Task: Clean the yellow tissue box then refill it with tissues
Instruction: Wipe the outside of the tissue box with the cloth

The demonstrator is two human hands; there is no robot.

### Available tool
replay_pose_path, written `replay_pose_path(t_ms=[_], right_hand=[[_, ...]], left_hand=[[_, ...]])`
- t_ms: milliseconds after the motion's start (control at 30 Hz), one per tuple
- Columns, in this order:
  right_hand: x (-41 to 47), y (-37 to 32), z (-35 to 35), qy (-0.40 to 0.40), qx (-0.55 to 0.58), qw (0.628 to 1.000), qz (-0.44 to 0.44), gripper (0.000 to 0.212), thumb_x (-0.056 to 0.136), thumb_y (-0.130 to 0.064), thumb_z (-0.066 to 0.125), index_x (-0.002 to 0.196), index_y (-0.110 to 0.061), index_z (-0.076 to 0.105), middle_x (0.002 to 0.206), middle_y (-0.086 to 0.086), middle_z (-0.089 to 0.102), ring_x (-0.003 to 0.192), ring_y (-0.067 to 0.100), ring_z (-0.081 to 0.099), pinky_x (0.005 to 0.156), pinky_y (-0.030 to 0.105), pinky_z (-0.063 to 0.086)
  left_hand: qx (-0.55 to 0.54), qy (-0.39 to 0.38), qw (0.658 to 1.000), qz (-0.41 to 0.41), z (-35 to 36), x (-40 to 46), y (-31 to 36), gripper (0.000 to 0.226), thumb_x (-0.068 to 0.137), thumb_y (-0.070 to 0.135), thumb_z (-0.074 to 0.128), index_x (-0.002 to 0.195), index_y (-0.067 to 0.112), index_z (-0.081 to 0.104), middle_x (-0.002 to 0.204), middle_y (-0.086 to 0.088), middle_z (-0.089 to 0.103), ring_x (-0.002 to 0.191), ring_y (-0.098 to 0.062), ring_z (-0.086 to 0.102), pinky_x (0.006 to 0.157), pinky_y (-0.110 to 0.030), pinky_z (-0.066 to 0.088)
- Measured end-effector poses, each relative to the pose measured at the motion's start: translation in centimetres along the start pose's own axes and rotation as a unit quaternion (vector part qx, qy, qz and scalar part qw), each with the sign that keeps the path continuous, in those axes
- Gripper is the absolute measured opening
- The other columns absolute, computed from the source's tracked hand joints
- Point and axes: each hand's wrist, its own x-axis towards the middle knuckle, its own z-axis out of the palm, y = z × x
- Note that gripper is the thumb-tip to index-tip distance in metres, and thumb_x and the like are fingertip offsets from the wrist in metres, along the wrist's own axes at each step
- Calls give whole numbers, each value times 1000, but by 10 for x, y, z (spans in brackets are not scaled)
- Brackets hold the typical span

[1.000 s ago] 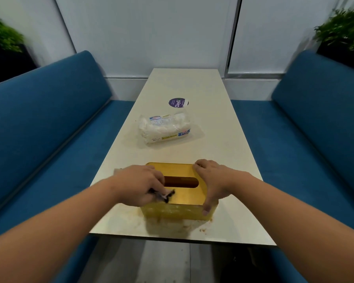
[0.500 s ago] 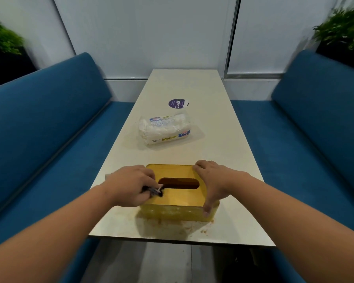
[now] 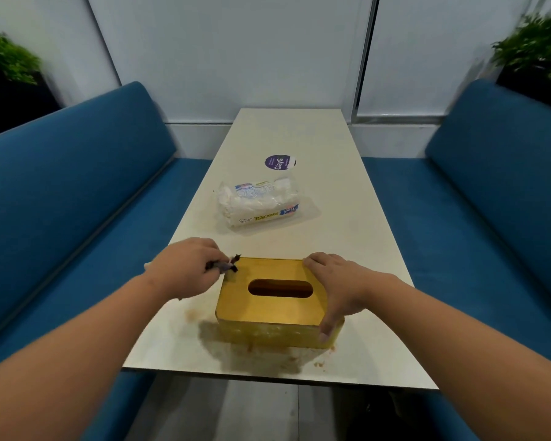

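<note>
The yellow tissue box [image 3: 268, 310] stands near the front edge of the white table [image 3: 347, 224], its oval slot facing up and empty. My right hand [image 3: 334, 288] grips the box's right end, fingers on the far corner and thumb down the front face. My left hand [image 3: 188, 268] holds a small dark wad of cloth [image 3: 226, 267] against the box's far left corner. A clear pack of white tissues [image 3: 258, 205] lies further back on the table.
Brown grime and crumbs [image 3: 268, 354] mark the table around the box's front. A round purple sticker [image 3: 279, 162] sits behind the tissue pack. Blue benches [image 3: 61, 202] flank the table on both sides, with plants in the far corners.
My left hand has wiped from the box's front left, past the slot, to its far left corner. My right hand has stayed on the right end.
</note>
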Motion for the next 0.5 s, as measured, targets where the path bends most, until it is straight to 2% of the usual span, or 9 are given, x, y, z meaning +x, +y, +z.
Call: replay_pose_path(t_ms=[167,300,400,500], right_hand=[[2,0,-1,-3,-6,1000,-1,143,48,-64,86,155,-21,1,161,-2,5,147,23,10,119,41,22],[4,1,-1,-4,-16,1000,2,145,45,-66,86,155,-20,3,161,-2,8,146,23,13,118,41,24],[3,1,-1,-7,-12,1000,0,145,46,-65,86,155,-20,2,161,-2,7,146,23,12,118,42,23],[2,-1,-3,-10,-17,1000,1,142,48,-64,86,155,-20,3,161,-3,7,146,24,12,118,42,24]], left_hand=[[35,-26,998,48,15,41,53,35,94,37,44,125,38,63,114,12,58,107,-12,51,85,-36,50],[40,-30,991,122,19,59,87,35,95,35,43,125,38,61,119,11,57,110,-14,49,87,-39,49],[42,-66,994,82,9,52,52,31,94,41,46,119,38,65,110,14,58,107,-10,51,88,-33,49],[65,-59,996,28,8,40,27,32,93,41,46,118,37,67,108,15,60,103,-8,52,87,-33,51]])
